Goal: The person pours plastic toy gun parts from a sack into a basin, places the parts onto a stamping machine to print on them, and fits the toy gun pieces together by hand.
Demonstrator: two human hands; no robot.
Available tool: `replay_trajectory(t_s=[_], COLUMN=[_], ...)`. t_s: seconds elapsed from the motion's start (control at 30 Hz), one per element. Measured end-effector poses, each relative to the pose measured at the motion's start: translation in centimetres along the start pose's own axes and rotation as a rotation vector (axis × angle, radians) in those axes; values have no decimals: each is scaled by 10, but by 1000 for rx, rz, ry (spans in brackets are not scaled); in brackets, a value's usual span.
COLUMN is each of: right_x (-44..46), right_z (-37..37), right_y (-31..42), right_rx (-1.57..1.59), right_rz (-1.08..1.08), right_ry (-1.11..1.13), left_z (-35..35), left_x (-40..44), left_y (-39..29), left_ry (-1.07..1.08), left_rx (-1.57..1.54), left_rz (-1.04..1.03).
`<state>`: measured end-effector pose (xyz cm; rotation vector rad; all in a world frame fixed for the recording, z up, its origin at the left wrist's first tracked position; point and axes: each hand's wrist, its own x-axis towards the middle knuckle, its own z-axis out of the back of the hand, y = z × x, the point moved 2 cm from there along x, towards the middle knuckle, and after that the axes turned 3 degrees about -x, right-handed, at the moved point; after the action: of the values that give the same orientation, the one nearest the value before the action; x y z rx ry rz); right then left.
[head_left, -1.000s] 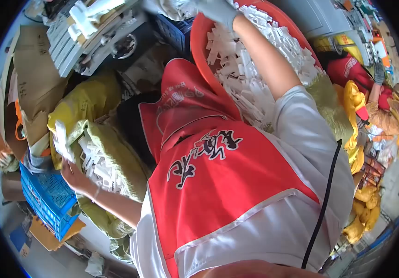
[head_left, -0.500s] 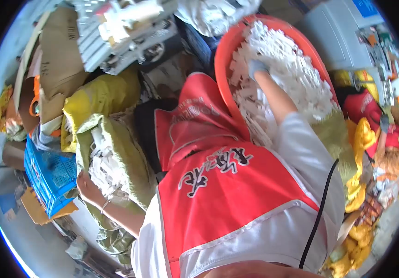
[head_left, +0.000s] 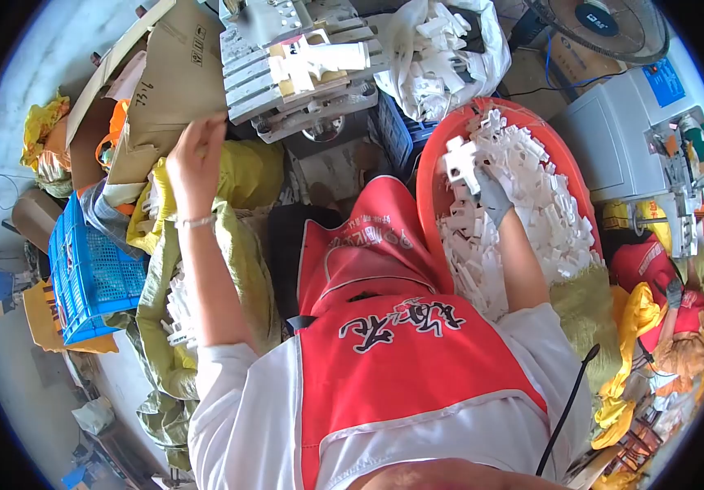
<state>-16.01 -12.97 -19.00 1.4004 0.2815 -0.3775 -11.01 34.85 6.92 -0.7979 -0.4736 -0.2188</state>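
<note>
My gloved right hand [head_left: 495,198] is closed on a white plastic fitting [head_left: 463,163] with branching arms. It holds the fitting just above the heap of similar white parts [head_left: 531,212] in the red oval tub [head_left: 560,122]. My bare left hand [head_left: 195,163], with a bracelet at the wrist, is raised near the left side of the grey slotted machine table [head_left: 258,102]. Its fingers are loosely bent and apart, and I see nothing in them. Another white fitting [head_left: 331,59] sits on a block on that machine table.
Left are a green woven sack [head_left: 245,286] of white parts, a blue basket [head_left: 82,278] and a cardboard box [head_left: 172,73]. A white bag [head_left: 491,49] of parts and a fan [head_left: 605,24] stand at the back. Another person [head_left: 642,265] works at far right.
My left hand has risen from the woven sack towards the machine. My right hand has come up out of the heap with a white fitting. The view has shifted.
</note>
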Motion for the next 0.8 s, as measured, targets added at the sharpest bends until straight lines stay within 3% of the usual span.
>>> replay_trajectory(t_s=[0.03,0.1,0.2,0.23,0.4,0.47,0.53,0.6,0.67,0.8], right_x=[-1,-17,-26,-29,-39,-27,-13,-25,-7,16], right_z=[-3,-12,-10,-9,-36,-58,-83,-123,-142,-167], right_y=[7,42,78,89,170,208,243,284,301,309], right_rx=[176,193,90,-29,215,66,-325,-115,-794,-1070], right_rz=[106,137,261,351,501,792,1001,1045,1309,1265], right_ry=[-12,-40,-99,-128,-66,-49,-99,261,-114,-18], left_z=[-9,-31,-57,-60,-55,-43,-25,-4,14,43], left_x=[13,39,67,73,79,71,53,26,-4,-58], left_y=[-4,-4,-7,-4,3,12,28,36,54,80], left_ry=[31,114,221,218,155,49,7,-31,-44,-144], left_rx=[-38,-22,88,83,-103,-284,-321,-288,-279,-336], left_rz=[-21,-163,-207,-210,-207,-188,-84,26,127,240])
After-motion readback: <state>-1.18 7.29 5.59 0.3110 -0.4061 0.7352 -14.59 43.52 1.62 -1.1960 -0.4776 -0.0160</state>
